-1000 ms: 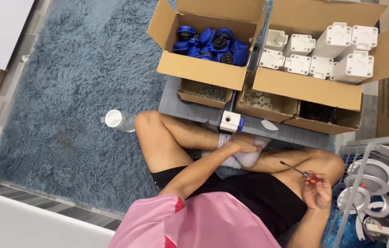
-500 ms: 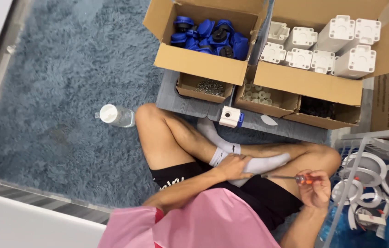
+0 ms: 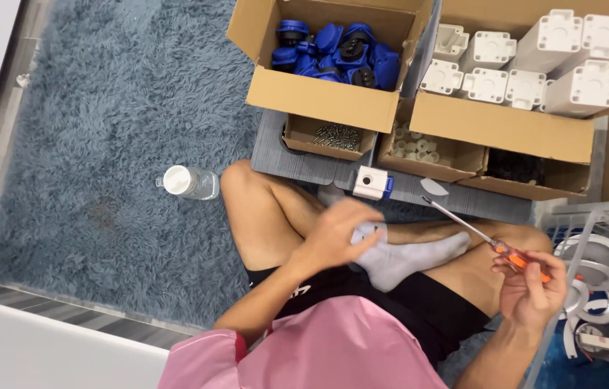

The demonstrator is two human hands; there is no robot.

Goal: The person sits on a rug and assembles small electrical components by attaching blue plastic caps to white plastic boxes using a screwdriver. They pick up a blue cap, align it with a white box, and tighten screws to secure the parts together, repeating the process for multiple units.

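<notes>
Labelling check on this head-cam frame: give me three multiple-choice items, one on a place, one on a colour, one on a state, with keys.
1. Where does the water bottle lie?
A. on the shaggy rug, beside the person's knee
B. inside a cardboard box
C. in the right hand

2. What colour is the screwdriver handle?
A. green
B. orange
C. black

3. What is the left hand doing?
A. gripping the screwdriver
B. lifting the bottle
C. held at the grey sock, holding no tool

Key:
1 A: the bottle lies on its side on the rug, next to the bent knee.
2 B: the handle in the right hand is orange, with a thin metal shaft.
3 C: the left hand is at the sock on the crossed leg, with no tool in it.
</notes>
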